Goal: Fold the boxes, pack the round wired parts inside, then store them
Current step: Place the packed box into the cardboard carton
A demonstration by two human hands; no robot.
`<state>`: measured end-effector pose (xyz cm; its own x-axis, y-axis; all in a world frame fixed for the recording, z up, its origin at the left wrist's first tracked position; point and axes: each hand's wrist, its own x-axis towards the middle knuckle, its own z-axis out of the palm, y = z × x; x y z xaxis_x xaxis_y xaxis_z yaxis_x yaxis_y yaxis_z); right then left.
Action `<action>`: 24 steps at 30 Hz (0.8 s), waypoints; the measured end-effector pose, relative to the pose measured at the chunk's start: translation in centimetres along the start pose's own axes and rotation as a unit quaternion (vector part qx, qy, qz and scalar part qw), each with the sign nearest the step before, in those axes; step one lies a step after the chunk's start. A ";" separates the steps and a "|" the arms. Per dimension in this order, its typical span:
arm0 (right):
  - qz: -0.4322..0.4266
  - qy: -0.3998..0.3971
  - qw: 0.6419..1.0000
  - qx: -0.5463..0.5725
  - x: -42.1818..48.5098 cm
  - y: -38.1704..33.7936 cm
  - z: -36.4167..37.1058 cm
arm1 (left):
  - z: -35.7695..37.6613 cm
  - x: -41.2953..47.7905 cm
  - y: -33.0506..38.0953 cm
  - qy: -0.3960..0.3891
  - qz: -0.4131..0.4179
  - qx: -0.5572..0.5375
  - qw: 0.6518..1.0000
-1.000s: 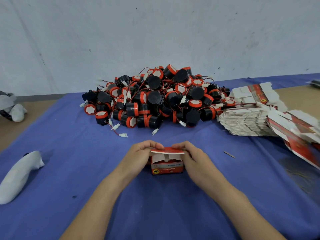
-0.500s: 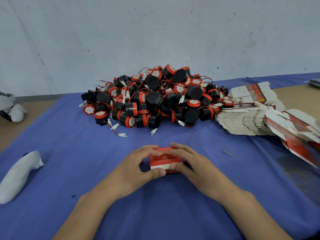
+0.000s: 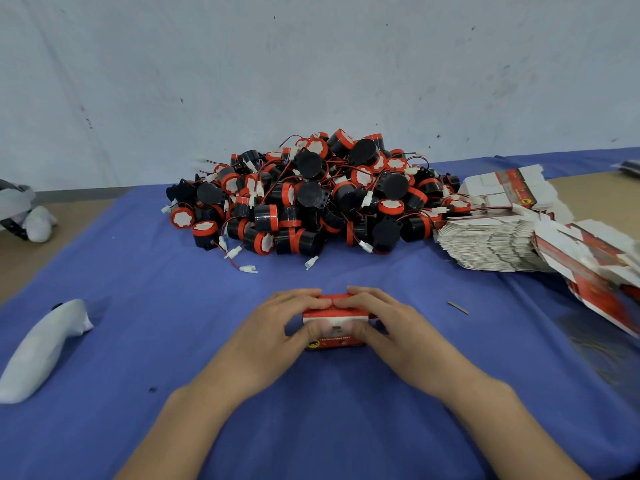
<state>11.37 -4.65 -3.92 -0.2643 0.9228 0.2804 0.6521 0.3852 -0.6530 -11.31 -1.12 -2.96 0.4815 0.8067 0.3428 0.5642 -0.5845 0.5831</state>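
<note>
While the blue-clothed bench (image 3: 138, 306) spreads wide under everything, its far side carries a heap of black-and-red wired parts (image 3: 311, 202), with a fanned stack of flat boxes (image 3: 491, 244) just to the right of it. A white bundle (image 3: 45, 344) lies at the left. Near the front edge, the left hand (image 3: 277, 327) and right hand (image 3: 391, 323) meet over one small red box (image 3: 334, 308) that stands on the cloth, well apart from the heap. The fingers (image 3: 301, 294) of both hands curl over its top, their tips nearly touching, while the thumbs press on the white flap at the near face. Whether a part is inside cannot be told. Probably the flap is being tucked shut. Uneven thumb pressure could crease the flap or crush the thin card. A stray wire caught in the seam would stop the lid from seating.
</note>
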 end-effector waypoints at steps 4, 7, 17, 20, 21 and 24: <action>0.004 0.021 0.999 0.050 -0.1 -0.4 0.2 | 0.0 0.1 0.2 0.011 -0.014 -0.036 0.999; 0.008 0.035 0.999 0.039 0.0 -0.6 0.3 | -0.1 0.2 0.5 0.017 -0.020 -0.059 0.998; 0.015 0.019 0.999 0.044 -0.2 -0.5 0.0 | -0.2 0.0 0.1 -0.008 -0.064 -0.096 0.993; 0.018 0.015 0.999 0.043 -0.3 -0.4 -0.1 | -0.2 -0.1 0.2 -0.009 -0.067 -0.097 0.993; 0.020 0.013 0.999 0.044 -0.4 -0.4 -0.1 | -0.1 -0.1 0.2 -0.008 -0.067 -0.094 0.993; 0.022 0.007 0.998 0.051 -0.7 -0.4 -0.2 | -0.1 -0.3 0.3 0.002 -0.069 -0.087 0.994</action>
<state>11.42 -5.44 -3.73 -0.2264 0.9387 0.2600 0.5875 0.3445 -0.7323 -11.32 -1.57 -2.83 0.4038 0.8791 0.2532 0.4998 -0.4438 0.7438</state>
